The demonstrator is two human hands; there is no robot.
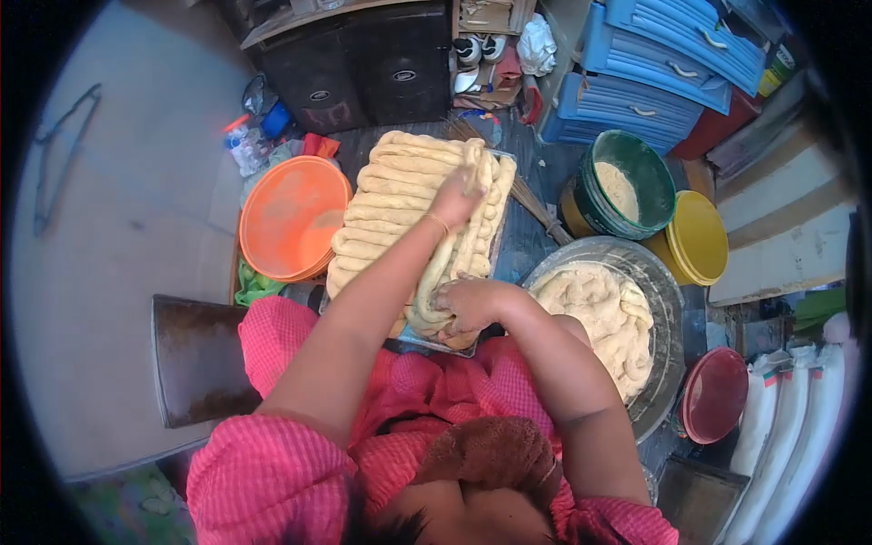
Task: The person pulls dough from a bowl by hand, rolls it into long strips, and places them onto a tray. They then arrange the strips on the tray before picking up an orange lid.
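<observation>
Long ropes of pale dough [391, 200] lie side by side, packed on a tray [500, 232] in front of me. Toward the tray's far right corner, my left hand [457, 198] is closed around a dough rope [436, 263]. This rope runs back toward my body and bends near the tray's close edge. There my right hand [468, 304] curls its fingers on the bent part. Both palms and some fingertips are hidden from view.
A large metal basin [668, 318] of dough [595, 322] stands at my right. Beyond it are a green bucket [654, 173], a yellow bucket [704, 236] and a broom [536, 204]. An orange tub [295, 218] sits left of the tray, a dark pan [200, 363] nearer me.
</observation>
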